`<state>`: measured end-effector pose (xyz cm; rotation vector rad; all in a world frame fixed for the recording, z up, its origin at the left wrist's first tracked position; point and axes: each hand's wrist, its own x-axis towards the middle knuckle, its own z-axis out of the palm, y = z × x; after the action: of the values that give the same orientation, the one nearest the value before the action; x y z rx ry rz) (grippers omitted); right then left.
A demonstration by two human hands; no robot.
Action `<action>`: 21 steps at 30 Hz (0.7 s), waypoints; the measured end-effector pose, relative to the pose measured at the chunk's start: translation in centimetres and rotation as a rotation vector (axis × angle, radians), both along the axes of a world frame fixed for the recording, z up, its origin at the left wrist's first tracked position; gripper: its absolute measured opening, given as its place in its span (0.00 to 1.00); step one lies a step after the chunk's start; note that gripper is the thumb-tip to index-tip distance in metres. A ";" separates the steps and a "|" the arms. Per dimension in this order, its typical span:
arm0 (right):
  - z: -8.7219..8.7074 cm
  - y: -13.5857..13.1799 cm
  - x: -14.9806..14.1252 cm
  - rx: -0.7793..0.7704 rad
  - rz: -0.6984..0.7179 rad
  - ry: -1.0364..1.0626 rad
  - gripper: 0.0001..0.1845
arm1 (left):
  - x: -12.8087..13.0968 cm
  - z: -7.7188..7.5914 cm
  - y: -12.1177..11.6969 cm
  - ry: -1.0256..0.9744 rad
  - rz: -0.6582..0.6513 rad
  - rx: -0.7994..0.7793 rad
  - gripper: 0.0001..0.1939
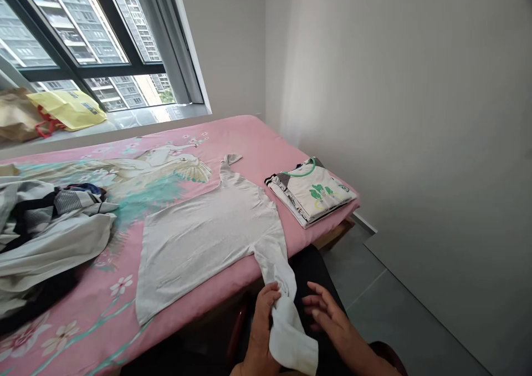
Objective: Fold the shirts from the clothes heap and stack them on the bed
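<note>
A light grey long-sleeved shirt (208, 226) lies spread flat on the pink bed, its neck end towards the corner of the room. One sleeve hangs over the near edge of the bed and down to my lap. My left hand (262, 329) grips this sleeve partway along, the fingers partly hidden behind the cloth. The white cuff end hangs loose beyond it. To the right of the sleeve my right hand (328, 318) is held apart from it, fingers spread and nothing in them.
A stack of folded shirts (320, 193) sits at the bed's right corner. Loose clothes (50, 237) are heaped at the left on the floral bedsheet (124, 248). A yellow bag (70, 110) and a brown paper bag (16, 115) rest on the windowsill.
</note>
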<state>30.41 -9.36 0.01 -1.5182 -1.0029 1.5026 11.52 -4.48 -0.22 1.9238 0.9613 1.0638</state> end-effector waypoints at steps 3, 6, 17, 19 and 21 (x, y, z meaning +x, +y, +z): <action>0.6 0.2 -1.3 -0.140 0.108 0.291 0.38 | -0.3 -0.2 -0.8 -0.030 0.005 -0.056 0.13; 1.7 -0.1 -2.1 -0.085 0.225 0.450 0.38 | -0.9 -0.2 -1.6 0.016 -0.060 -0.078 0.14; 3.6 -3.0 0.1 -0.026 -0.028 0.254 0.22 | -2.3 0.2 -3.6 0.082 -0.209 0.155 0.14; 4.2 -3.3 -0.5 -0.012 -0.051 0.236 0.21 | -1.7 0.7 -4.0 0.097 -0.229 0.222 0.15; 4.7 -3.5 -1.1 0.005 -0.043 0.211 0.22 | -1.1 1.2 -4.2 0.115 -0.249 0.260 0.16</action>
<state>29.34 -12.86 4.72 -1.3374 -0.8443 1.5904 10.41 -8.70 0.94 2.2698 0.6449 0.9774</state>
